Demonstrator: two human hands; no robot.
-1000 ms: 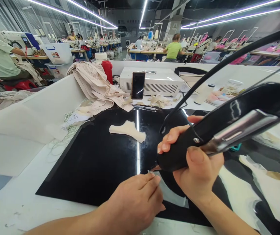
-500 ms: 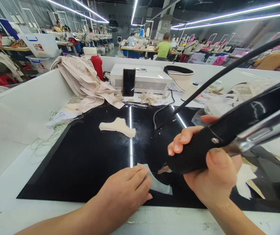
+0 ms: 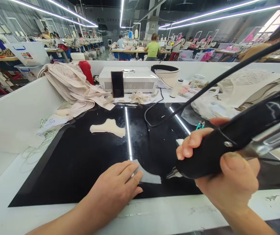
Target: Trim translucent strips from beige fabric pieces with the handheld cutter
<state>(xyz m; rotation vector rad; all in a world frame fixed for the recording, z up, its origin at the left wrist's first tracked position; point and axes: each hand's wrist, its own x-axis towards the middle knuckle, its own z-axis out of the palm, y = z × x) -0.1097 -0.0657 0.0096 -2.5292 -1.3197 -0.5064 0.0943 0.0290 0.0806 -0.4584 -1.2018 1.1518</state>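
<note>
Right hand grips black tool; left hand, laid flat, rests over left end of grey piece on black mat. Behind: cream tub, clear jar. Far left: stacked bins. Can't make out contents.

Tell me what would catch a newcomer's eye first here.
Probably the big black tool with a silver lever, gripped in the right hand and filling the right side of the view. Next, the left hand, its fingers on a grey curved piece near the front edge of the shiny black mat. Farther back on the mat, a cream scrap stands out beside a bright streak of reflected light.
</note>
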